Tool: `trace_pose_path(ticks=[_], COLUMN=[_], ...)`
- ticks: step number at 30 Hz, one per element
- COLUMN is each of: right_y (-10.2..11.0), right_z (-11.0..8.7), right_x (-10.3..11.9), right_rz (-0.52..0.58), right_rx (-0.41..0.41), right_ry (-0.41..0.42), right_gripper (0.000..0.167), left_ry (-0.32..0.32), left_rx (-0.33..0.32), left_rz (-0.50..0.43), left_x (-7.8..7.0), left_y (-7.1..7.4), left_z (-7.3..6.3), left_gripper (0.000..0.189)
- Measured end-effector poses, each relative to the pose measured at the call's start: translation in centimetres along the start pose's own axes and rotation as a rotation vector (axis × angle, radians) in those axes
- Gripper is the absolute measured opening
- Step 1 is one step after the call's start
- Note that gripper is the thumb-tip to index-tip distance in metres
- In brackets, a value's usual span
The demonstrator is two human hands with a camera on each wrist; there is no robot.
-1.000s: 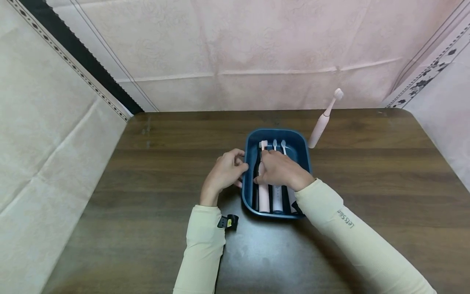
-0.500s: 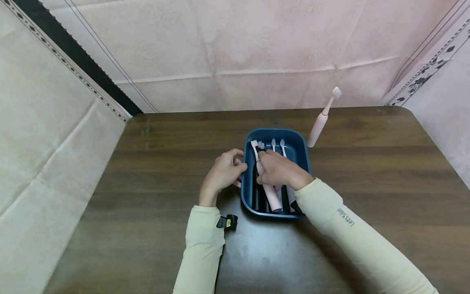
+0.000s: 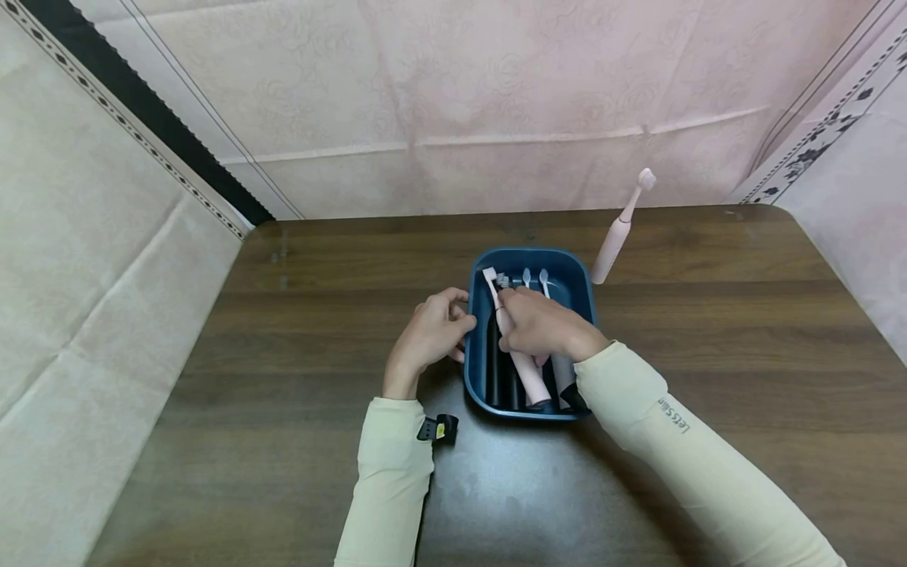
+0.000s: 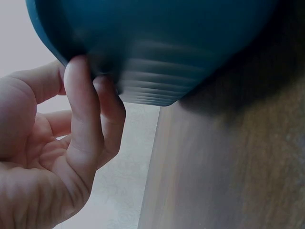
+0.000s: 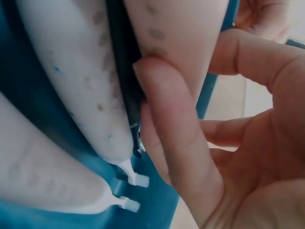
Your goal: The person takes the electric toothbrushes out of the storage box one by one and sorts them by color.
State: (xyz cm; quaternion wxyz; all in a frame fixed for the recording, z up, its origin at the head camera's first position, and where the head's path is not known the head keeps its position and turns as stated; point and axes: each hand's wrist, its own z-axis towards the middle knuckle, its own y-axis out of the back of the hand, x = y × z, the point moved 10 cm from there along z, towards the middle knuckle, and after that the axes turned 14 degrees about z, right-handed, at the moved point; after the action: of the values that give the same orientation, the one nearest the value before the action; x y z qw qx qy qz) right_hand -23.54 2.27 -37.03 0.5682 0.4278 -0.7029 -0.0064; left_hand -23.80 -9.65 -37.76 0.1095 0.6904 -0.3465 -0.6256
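Note:
A blue rectangular tray [image 3: 583,303] on the table contains several electric toothbrushes. My right hand [image 3: 544,321] reaches into it and grips the handle of a pink electric toothbrush [image 3: 530,378], which lies slanted with its head at upper left. Thumb and finger pinch that handle in the right wrist view. Beneath and beside it are black toothbrushes [image 3: 494,370] and two white toothbrushes [image 5: 81,81], partly hidden by the hand. At the tray's left side, my left hand [image 3: 432,335] holds the rim, with fingertips against the outer wall in the left wrist view.
Another pink electric toothbrush [image 3: 613,240] stands upright behind the tray's right corner. The brown wooden table [image 3: 283,394] ends at a pale cloth backdrop [image 3: 453,94], with more cloth along both sides.
The gripped pink toothbrush has turned from nearly straight to slanted, its head going left and its base going right. The left hand stays at the rim.

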Motion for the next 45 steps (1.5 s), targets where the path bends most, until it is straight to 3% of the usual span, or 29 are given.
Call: trace_pose_path(ticks=[7,12,24,34,45], right_y=[2.0,3.2,6.8,8.3,9.3], right_z=[-0.5,-0.9,-3.5,-5.7,-7.0], right_x=[1.1,1.5,3.7,3.5,3.5], right_rz=[-0.038,0.039,0.071,0.110,0.118], right_rx=[-0.096,-0.156,-0.358,-0.479,-0.547], right_ry=[0.065,0.092,0.311,0.379,0.490], right_gripper=[0.069,0.067,0.071,0.071,0.069], left_ry=[0.003,0.000,0.002,0.002,0.006], left_rx=[-0.003,-0.009,-0.019,-0.016,-0.017], left_rz=[-0.004,0.003,0.020,0.019,0.008], left_x=[0.1,0.1,-0.1,0.2,0.2], left_y=[0.0,0.1,0.1,-0.1,0.0], left_z=[0.0,-0.1,-0.1,-0.3,-0.3], left_gripper=[0.043,0.042,0.041,0.042,0.040])
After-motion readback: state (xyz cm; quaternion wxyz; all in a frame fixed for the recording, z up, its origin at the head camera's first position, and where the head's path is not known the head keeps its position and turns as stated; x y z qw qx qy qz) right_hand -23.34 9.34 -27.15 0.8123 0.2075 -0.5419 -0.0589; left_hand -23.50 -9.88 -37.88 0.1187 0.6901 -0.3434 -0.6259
